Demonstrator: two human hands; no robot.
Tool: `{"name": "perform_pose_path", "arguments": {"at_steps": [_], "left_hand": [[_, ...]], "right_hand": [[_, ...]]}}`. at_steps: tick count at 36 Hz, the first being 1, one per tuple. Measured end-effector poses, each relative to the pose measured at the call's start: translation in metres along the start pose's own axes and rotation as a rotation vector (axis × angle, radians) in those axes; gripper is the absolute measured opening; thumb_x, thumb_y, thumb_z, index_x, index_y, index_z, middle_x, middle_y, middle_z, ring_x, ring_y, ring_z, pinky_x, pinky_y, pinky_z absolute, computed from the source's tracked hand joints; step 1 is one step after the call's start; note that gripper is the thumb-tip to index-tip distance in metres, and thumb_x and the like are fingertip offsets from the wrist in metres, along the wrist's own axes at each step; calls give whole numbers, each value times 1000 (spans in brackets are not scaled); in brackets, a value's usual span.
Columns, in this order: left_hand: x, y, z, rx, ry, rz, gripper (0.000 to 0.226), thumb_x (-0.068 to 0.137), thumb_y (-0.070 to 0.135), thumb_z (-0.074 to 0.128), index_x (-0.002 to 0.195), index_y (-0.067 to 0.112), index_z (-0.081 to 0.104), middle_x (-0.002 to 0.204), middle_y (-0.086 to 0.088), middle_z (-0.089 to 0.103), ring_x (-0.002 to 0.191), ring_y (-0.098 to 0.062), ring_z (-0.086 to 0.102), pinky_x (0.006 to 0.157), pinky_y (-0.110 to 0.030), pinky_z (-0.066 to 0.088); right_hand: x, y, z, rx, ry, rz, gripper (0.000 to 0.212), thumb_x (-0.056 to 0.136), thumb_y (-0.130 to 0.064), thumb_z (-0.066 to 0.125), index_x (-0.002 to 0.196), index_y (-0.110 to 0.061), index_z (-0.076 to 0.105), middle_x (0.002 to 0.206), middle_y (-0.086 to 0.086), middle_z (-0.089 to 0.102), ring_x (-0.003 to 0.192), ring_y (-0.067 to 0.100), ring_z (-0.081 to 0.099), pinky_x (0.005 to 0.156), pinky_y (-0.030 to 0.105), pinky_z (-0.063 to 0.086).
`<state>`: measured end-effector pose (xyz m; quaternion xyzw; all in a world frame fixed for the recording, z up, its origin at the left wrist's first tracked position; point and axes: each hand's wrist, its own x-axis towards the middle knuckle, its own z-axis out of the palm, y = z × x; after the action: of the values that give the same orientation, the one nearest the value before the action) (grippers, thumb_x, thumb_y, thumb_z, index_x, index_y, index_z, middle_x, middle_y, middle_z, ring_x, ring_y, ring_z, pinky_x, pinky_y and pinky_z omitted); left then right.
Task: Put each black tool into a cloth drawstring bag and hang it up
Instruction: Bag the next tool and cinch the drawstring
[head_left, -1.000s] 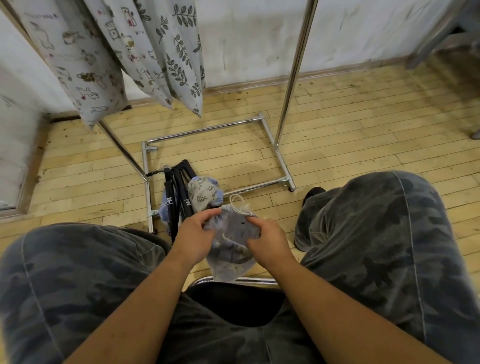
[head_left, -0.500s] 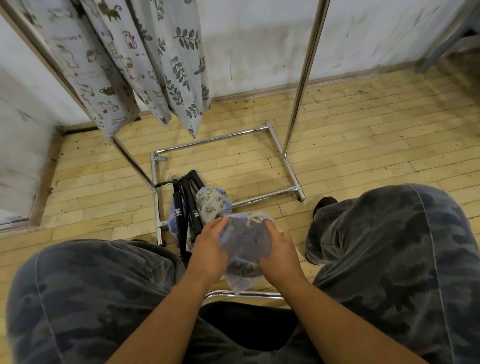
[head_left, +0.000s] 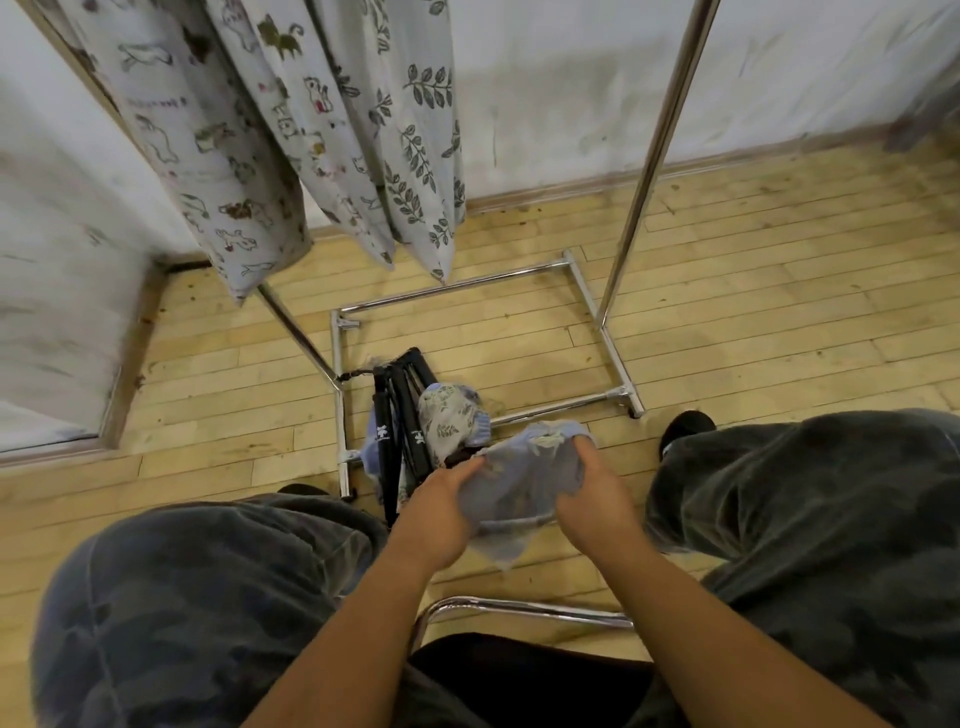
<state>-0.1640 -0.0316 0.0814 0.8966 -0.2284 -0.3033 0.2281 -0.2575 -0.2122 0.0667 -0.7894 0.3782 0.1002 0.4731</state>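
— What were the hands doing?
— The left hand (head_left: 441, 506) and the right hand (head_left: 587, 499) each gripped one side of a pale blue drawstring bag (head_left: 519, 483). Their fingers curled into the cloth, and they held it between the person's knees above the wooden floor (head_left: 727, 291).
— And where were the black tools?
— The black tools (head_left: 400, 415) lay bundled on the floor just beyond the left hand, by the base of a metal rack (head_left: 654, 150). A leaf-print bag (head_left: 447, 421) rested on them, just beyond the held bag. Patterned bags (head_left: 234, 130) hung well beyond and above the left hand.
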Motion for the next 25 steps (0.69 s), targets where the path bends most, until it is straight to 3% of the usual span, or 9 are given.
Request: {"name": "perform_pose_path", "arguments": {"at_steps": [2,4,5,9,12,16,22,25], "left_hand": [[4,0,-8,-197,-61,-84,59,97,-4,51,148,27,53,133,2,61,104,-18,68,71,-14,52],[12,-8,-9,-313,-43,-165,46,100,2,52,136,28,62,120,-1,69,73,-10,65,53,-12,43],[19,-17,-10,-327,-8,-202,40,100,7,53,132,28,65,118,0,71,72,-7,62,54,-11,44],[35,-38,-11,-291,73,-362,33,101,12,51,127,23,67,126,2,68,105,-14,63,87,-22,48],[56,-57,-7,-262,26,-458,35,100,17,52,133,20,65,133,-4,66,118,-24,63,100,-31,49],[90,-80,6,-304,-10,-532,39,97,21,56,135,20,61,125,-6,68,106,-25,67,95,-35,55],[140,-111,30,-323,-107,-633,52,98,29,59,147,17,45,119,-9,65,100,-29,65,81,-34,52],[159,-129,38,-355,-124,-670,58,99,28,59,153,18,37,103,-8,65,80,-24,62,69,-31,49]], "right_hand": [[6,1,4,-7,-10,6,36,95,-20,54,124,-38,43,90,-3,64,76,13,63,67,38,58],[10,-2,3,0,-10,23,50,95,-24,55,138,-40,36,95,2,68,81,20,68,68,44,60],[14,-4,4,-6,-17,33,56,95,-23,55,143,-40,32,98,5,69,82,23,69,68,44,61],[21,-3,-2,-34,-43,36,70,91,-10,57,148,-37,27,105,12,65,84,26,66,69,48,62],[31,-3,-4,-60,-80,39,76,92,-5,59,155,-30,23,112,13,57,77,20,59,56,33,53],[46,2,1,-77,-104,73,83,90,-5,68,156,-26,21,116,12,58,88,25,58,75,42,58],[68,17,26,-71,-161,172,99,87,-7,72,156,-37,9,129,19,59,103,33,62,77,40,56],[78,21,39,-29,-168,191,109,83,-10,78,159,-41,5,139,14,56,121,33,59,85,35,52]]}}
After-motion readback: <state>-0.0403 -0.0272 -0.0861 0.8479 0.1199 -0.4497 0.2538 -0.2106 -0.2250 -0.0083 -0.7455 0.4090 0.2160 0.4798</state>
